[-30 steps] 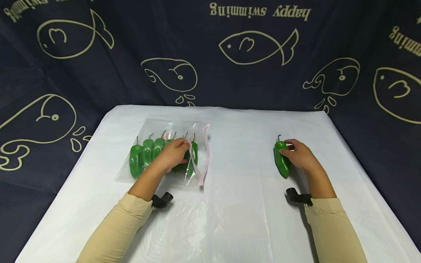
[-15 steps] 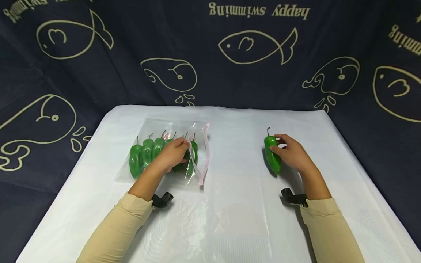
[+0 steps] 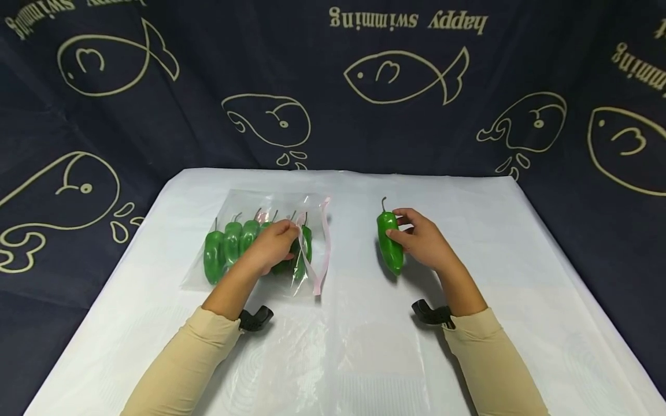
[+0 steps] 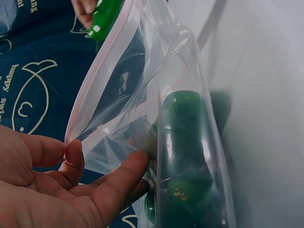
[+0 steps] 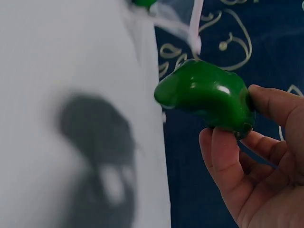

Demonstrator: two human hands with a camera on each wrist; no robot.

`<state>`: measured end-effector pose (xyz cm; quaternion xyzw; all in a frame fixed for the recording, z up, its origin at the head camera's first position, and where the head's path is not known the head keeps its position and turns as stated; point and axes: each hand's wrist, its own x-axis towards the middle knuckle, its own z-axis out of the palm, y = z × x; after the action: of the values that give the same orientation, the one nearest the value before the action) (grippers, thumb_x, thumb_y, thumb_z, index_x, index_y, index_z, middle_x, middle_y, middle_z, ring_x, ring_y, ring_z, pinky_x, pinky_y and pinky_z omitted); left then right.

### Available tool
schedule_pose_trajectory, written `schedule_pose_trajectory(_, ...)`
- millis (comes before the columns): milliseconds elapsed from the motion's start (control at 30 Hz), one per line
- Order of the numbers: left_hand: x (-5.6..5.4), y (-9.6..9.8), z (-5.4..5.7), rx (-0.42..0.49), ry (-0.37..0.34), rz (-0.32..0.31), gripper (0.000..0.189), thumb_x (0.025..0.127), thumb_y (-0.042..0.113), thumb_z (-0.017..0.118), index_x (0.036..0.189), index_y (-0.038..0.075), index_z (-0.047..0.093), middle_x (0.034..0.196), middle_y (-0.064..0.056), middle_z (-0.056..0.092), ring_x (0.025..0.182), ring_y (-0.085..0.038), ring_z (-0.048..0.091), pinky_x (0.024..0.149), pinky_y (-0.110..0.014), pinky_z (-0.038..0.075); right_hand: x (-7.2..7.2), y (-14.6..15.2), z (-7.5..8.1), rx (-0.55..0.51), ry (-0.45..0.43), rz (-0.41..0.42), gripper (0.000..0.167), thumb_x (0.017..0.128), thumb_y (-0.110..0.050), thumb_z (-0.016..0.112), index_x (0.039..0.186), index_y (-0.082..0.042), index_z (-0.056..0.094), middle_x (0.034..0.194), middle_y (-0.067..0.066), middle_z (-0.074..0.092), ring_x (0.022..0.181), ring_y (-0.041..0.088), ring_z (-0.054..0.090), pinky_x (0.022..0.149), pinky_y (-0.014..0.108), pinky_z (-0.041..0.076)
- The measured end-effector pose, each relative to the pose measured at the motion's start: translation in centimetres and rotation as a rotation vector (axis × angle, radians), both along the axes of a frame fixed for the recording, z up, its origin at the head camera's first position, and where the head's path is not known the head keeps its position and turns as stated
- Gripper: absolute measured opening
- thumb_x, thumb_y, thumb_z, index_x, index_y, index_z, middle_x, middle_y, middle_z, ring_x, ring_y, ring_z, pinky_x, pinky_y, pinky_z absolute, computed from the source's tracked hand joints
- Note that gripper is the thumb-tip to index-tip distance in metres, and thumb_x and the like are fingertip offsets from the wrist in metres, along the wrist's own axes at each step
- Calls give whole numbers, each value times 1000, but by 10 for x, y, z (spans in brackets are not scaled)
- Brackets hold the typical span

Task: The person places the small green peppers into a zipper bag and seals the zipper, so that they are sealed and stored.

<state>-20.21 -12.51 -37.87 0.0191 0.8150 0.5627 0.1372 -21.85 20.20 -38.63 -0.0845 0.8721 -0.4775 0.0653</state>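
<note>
A clear zip bag with a pink zip edge lies on the left half of the table, several green peppers side by side inside it. My left hand pinches the upper lip of its mouth between thumb and finger. In the left wrist view that pink lip is lifted and the mouth gapes. To the right of the bag, my right hand grips a single green pepper, stem pointing away. The right wrist view shows this pepper held off the table between thumb and fingertips.
White sheeting covers the table. Behind it hangs a dark blue cloth with fish and whale drawings. A black wrist mount is on the left wrist, another black mount on the right.
My right hand has carried its pepper leftward across the table, closer to the mouth of the bag. The left hand and the bag have stayed in place.
</note>
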Motion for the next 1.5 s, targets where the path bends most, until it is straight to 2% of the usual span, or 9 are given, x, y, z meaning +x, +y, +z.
schedule_pose_trajectory(167,0,0,1,6,9,-2,26,108,20,39,104,-3,52,99,-14,43,107,-27,46,92,-50,51,-1,-29,9,-92,5,31,51,96,-21,67,142,-11,47,128,13,54,102,29,61,70,39,57)
schedule_pose_trajectory(267,0,-1,1,10,16,3,26,108,19,38,101,-3,49,93,-13,40,95,-26,45,91,-50,51,-3,-46,11,-122,10,44,50,95,-21,68,140,-12,49,127,11,55,99,27,62,68,38,56)
schedule_pose_trajectory(400,-1,-2,0,19,20,2,26,108,19,38,101,-3,49,97,-14,41,99,-27,45,91,-50,52,-6,-67,8,-141,3,63,49,95,-20,69,139,-11,50,126,11,56,96,26,62,67,37,56)
schedule_pose_trajectory(500,0,-2,0,22,17,2,26,108,18,38,104,-4,51,103,-15,43,111,-28,44,91,-49,52,-6,-82,3,-135,-17,84,48,94,-19,70,138,-12,51,125,11,57,94,26,62,67,37,57)
schedule_pose_trajectory(667,1,-2,1,19,13,16,25,108,17,38,105,-4,52,105,-17,44,113,-31,45,90,-49,52,-4,-101,-4,-100,-45,128,48,93,-22,72,137,-13,53,122,12,58,92,24,63,68,40,58)
schedule_pose_trajectory(900,1,-1,-1,25,14,17,25,108,17,39,106,-4,52,104,-16,45,110,-30,47,89,-48,53,-5,-117,-13,-73,-71,139,49,92,-23,72,137,-11,54,119,11,59,84,21,66,64,34,56)
schedule_pose_trajectory(1200,0,-2,-3,19,15,8,27,108,17,38,106,-5,53,106,-17,47,113,-31,48,88,-48,53,-10,-135,-23,-106,-55,54,50,91,-22,73,136,-7,54,117,12,61,79,21,68,64,32,57)
schedule_pose_trajectory(1333,0,-2,-3,27,17,10,28,108,17,38,108,-6,54,108,-18,47,114,-32,48,89,-49,53,-8,-140,-26,-80,-61,55,50,92,-24,72,135,-6,54,119,14,61,80,21,68,64,32,56)
schedule_pose_trajectory(1500,0,-1,-2,33,12,17,27,107,17,38,107,-5,53,108,-20,47,113,-33,49,89,-49,53,-5,-138,-24,-71,-113,79,46,94,-23,68,136,-8,54,118,14,59,76,21,66,62,34,56)
